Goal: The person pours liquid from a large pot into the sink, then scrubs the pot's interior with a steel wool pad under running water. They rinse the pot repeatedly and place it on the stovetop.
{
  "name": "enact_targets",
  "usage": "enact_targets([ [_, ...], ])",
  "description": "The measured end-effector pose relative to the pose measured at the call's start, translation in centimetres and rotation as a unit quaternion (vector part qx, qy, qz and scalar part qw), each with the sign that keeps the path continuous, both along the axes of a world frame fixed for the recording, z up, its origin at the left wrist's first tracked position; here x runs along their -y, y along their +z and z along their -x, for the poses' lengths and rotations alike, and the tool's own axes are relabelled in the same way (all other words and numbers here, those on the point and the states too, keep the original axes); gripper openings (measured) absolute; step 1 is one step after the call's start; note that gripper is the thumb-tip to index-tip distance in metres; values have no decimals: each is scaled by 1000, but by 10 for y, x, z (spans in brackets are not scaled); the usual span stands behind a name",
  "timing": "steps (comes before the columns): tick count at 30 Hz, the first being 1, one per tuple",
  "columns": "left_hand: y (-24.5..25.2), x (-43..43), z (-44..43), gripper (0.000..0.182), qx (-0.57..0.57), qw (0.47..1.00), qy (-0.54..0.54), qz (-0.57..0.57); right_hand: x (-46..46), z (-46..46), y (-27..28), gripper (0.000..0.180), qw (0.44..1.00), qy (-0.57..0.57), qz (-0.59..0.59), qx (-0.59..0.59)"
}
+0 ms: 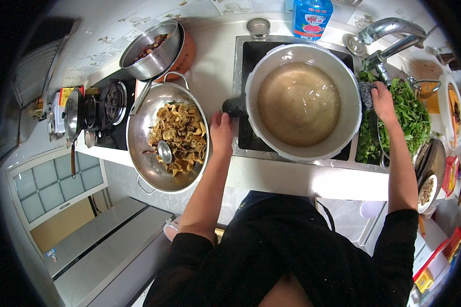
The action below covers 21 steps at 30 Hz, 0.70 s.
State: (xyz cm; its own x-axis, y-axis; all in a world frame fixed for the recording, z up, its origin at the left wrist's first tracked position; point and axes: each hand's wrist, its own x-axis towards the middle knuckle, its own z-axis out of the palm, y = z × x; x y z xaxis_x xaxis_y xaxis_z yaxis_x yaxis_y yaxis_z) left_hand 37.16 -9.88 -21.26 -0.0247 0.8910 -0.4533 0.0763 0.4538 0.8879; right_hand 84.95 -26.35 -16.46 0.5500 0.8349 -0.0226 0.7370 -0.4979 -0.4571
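Observation:
A large metal pot (303,149) with brownish liquid inside sits over the sink. My right hand (382,100) grips a dark scouring pad (366,95) against the pot's right side. My left hand (221,130) is at the tip of the pot's black handle (235,107), between the pot and a wide steel pan; whether it grips anything is unclear. In that two-handled steel pan (138,153) lie brown mushroom-like pieces (176,130) and a ladle (164,151). Leafy greens (407,115) fill the area to the right of the pot.
A chrome faucet (392,27) arches behind the sink's right part. A blue detergent bottle (312,19) and a small strainer (258,27) stand at the back. Left are a perforated steel bowl (150,71) of dark red pieces, and a gas stove (117,140) with a wok (73,115).

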Motion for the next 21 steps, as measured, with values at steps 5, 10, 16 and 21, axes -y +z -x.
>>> enact_targets([
  [5,-3,-13,-2,65,-287,906,-225,-216,-2,-12,-1,38,997,72,37,14],
  [10,26,-10,-11,78,-386,805,-317,-320,-12,-7,14,40,989,79,111,-58],
  [16,33,-24,-29,64,-476,699,-398,-356,-32,-17,25,51,960,132,229,-89],
  [21,26,-36,-36,66,-497,659,-433,-362,-37,-25,13,55,957,166,231,-63],
])
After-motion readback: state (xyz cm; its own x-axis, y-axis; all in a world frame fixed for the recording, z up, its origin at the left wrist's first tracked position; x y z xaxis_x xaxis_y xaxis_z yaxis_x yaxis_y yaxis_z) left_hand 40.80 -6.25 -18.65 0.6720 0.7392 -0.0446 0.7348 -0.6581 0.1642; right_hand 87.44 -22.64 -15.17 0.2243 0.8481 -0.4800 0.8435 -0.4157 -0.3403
